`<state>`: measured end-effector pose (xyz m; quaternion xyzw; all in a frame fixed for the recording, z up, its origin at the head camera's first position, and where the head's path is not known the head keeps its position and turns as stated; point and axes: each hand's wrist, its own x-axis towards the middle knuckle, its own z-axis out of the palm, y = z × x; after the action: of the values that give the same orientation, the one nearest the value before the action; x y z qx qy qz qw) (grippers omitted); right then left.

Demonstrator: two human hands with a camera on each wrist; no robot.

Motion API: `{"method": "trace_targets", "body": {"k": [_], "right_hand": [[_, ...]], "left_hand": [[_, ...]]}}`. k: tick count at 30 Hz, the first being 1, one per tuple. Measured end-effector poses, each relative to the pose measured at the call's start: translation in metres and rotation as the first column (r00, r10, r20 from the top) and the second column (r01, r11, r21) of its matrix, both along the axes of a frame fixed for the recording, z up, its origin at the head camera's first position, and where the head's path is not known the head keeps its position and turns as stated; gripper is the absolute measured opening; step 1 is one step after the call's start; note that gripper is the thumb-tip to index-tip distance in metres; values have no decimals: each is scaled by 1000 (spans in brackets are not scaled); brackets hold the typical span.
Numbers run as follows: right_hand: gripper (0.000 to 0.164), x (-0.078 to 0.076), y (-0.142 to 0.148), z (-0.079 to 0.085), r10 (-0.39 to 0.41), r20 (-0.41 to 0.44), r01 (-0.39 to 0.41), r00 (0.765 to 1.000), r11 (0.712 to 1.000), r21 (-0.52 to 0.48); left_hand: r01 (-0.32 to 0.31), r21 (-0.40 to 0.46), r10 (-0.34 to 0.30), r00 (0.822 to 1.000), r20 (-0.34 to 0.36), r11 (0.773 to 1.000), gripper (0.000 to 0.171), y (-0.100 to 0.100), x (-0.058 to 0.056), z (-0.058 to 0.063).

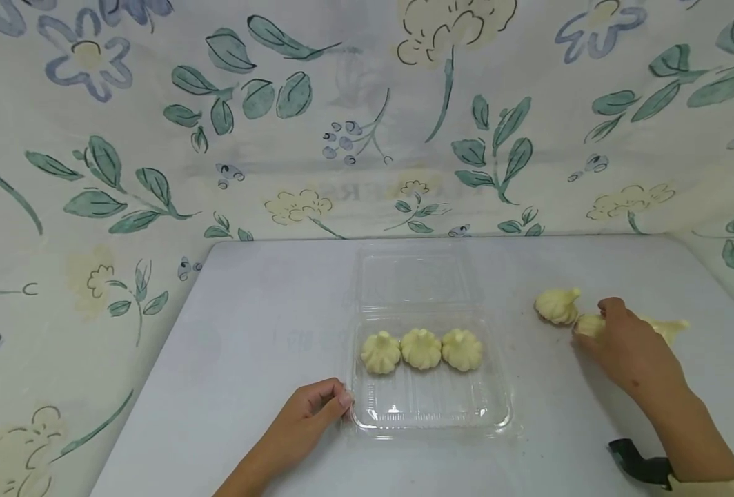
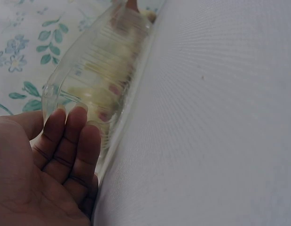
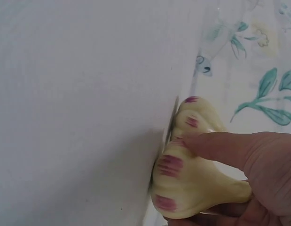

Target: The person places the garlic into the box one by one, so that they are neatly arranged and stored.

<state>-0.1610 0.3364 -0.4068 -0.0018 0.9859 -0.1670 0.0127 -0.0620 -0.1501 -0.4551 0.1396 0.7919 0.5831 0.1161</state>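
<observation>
Three pale yellow garlic bulbs (image 1: 421,348) sit in a row in the back half of a clear plastic clamshell container (image 1: 432,417), which stands with its lid (image 1: 417,279) folded back. My left hand (image 1: 308,421) pinches the container's left edge between thumb and fingers; the left wrist view shows the fingertips (image 2: 77,117) against the clear wall. Off to the right, my right hand (image 1: 637,352) grips a garlic bulb (image 3: 183,179) with purple-streaked cloves, its thumb across the side. Another garlic bulb (image 1: 556,306) lies just left of that hand. Behind the knuckles, a further bulb (image 1: 671,329) is partly hidden.
The white table (image 1: 249,324) carries everything. Floral cloth (image 1: 367,186) hangs behind it and along both sides. A black strap (image 1: 640,464) is at the right wrist, beside a pale sleeve (image 1: 715,485).
</observation>
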Motion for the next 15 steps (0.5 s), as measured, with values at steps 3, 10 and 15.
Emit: {"method": "trace_targets", "body": {"k": [3,10,15], "right_hand": [[76,1,2,-1,-12,13,12,1000,1000,-7],[80,4,3,-1,-34,82,36,996,999,-20],[74,5,4,-1,32,118,-27,992,999,-45]], "left_hand": [[-3,-3,3,1000,5,1000,24,1,0,0],[-2,1,2,1000,-2,1000,23,1,0,0],[0,6,0,1000,-11,1000,24,2,0,0]]}}
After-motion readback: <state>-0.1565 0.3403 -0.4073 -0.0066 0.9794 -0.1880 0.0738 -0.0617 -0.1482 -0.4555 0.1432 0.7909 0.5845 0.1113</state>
